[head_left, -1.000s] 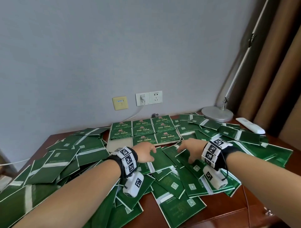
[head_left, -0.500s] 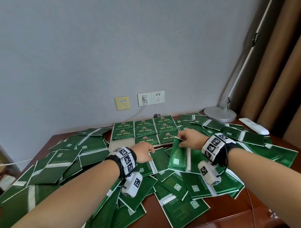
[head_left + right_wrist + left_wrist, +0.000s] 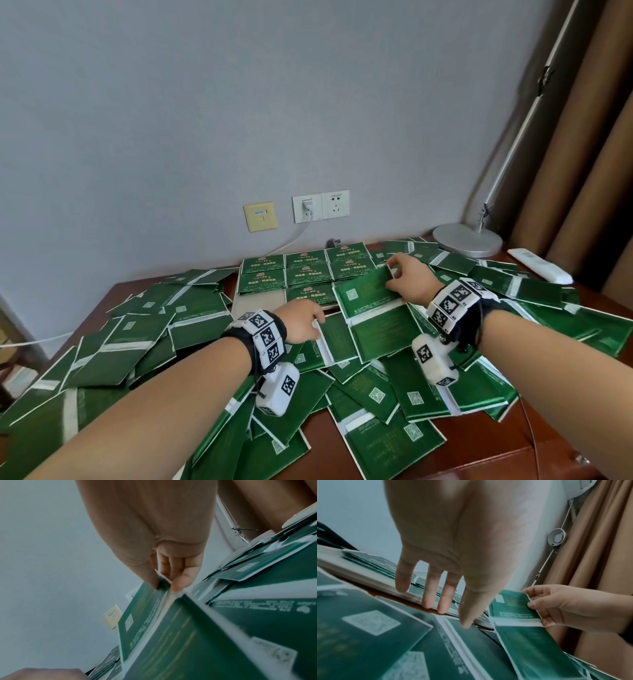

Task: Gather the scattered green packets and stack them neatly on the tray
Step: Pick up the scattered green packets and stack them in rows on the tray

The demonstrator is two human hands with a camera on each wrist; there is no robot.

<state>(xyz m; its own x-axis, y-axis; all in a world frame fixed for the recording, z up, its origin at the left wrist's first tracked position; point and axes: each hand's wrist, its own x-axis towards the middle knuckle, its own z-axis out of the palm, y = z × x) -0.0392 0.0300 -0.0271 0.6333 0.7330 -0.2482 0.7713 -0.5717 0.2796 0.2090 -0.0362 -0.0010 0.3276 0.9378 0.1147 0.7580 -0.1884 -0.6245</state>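
The tabletop (image 3: 472,455) fills the lower frame, strewn with green packets (image 3: 113,346). At centre, the tray (image 3: 255,303) carries neat rows. Right of centre, the right hand (image 3: 409,281) has its grip pinched on a lifted packet (image 3: 371,291). The left hand (image 3: 301,322), grip released, touches a flat packet (image 3: 334,337) just below the tray.

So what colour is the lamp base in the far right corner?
Silver-grey; the lamp base shows best in the head view.

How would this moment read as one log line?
right hand: pinches flat green foil packet | left hand: open, on pile | beige tray: part-filled
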